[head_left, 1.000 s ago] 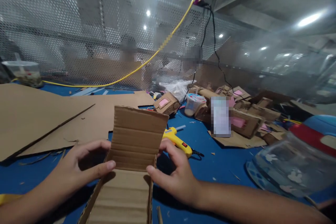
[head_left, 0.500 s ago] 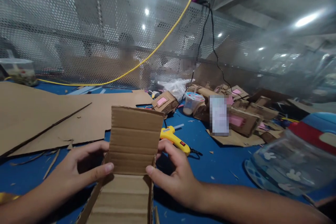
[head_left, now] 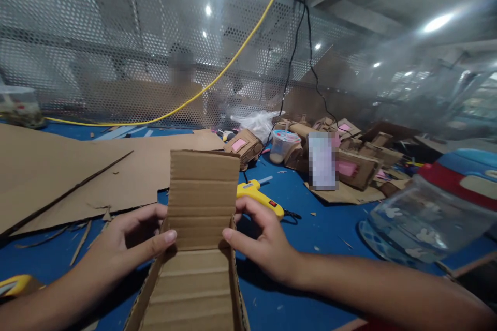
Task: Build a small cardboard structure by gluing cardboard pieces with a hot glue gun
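A long, narrow cardboard box (head_left: 188, 289) with low side walls points away from me, and its creased end flap (head_left: 205, 191) stands upright. My left hand (head_left: 135, 238) grips the far left corner, thumb inside and fingers behind the wall. On the opposite corner my right hand (head_left: 258, 240) holds the box the same way. Just beyond my right hand a yellow glue gun (head_left: 260, 199) lies on the blue table (head_left: 295, 279), a clear glue stick poking from it. The outer fingertips of both hands are partly hidden by the cardboard.
Large cardboard sheets (head_left: 77, 176) cover the left side. A yellow tool (head_left: 23, 285) lies at lower left. On the right stand a clear bottle (head_left: 423, 217) with a red and blue lid, a plastic cup (head_left: 283, 147) and cardboard pieces (head_left: 359, 168). A perforated metal screen (head_left: 128, 72) rises behind.
The box and both hands have shifted slightly right in view, and the flap looks more upright. The background has moved a little left and up; more of the yellow tool shows.
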### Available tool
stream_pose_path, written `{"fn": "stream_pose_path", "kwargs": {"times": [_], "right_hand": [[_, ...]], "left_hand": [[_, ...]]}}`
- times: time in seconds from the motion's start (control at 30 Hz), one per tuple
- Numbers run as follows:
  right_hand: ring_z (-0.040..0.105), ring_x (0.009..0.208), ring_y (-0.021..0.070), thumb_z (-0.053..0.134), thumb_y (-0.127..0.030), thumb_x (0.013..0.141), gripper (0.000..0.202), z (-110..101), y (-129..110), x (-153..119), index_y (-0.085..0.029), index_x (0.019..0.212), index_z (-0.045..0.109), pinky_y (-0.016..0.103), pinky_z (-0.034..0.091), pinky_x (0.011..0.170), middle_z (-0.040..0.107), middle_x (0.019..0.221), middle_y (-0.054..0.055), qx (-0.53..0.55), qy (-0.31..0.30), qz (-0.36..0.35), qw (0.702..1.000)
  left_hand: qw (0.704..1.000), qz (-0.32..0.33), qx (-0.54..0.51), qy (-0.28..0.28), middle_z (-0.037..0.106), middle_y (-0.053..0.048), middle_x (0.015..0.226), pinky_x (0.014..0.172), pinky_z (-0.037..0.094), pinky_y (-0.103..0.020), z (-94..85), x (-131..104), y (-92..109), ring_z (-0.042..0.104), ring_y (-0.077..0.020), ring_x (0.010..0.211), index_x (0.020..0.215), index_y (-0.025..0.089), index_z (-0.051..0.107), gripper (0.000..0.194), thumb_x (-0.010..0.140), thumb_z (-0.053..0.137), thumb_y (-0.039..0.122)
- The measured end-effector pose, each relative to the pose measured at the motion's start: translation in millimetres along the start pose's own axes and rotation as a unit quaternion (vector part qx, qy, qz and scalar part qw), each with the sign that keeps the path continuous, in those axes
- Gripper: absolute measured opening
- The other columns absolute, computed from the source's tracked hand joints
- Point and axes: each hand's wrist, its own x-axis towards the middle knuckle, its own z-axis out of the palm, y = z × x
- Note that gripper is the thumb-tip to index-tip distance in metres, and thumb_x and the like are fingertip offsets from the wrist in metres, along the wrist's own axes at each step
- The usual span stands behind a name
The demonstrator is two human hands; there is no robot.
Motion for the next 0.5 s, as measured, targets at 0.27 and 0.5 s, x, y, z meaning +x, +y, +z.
{"fn": "stream_pose_path", "kwargs": {"times": [0.27,0.5], "right_hand": [[0.056,0.074,0.0159,0.075,-0.033,0.077,0.023,-0.1,-1.8,-2.8,-0.025,0.083,0.054,0.031,0.048,0.074,0.059,0.077,-0.003,0.021,-0.025,-0.009,0.999],[0.055,0.078,0.0169,0.077,-0.036,0.075,0.026,-1.5,-1.5,-3.3,-0.024,0.086,0.056,0.032,0.047,0.076,0.059,0.081,-0.002,0.019,-0.016,-0.002,1.000]], "left_hand": [[1.000,-0.004,0.000,0.026,0.073,-0.002,0.072,0.061,0.056,-0.025,-0.2,-7.2,0.7,0.067,-0.0197,0.067,0.084,0.024,0.077,0.038,0.069,0.086,0.058],[1.000,-0.012,-0.010,0.027,0.071,-0.002,0.073,0.061,0.058,-0.026,0.8,-7.2,1.6,0.065,-0.0183,0.065,0.084,0.022,0.075,0.039,0.068,0.088,0.056]]}}
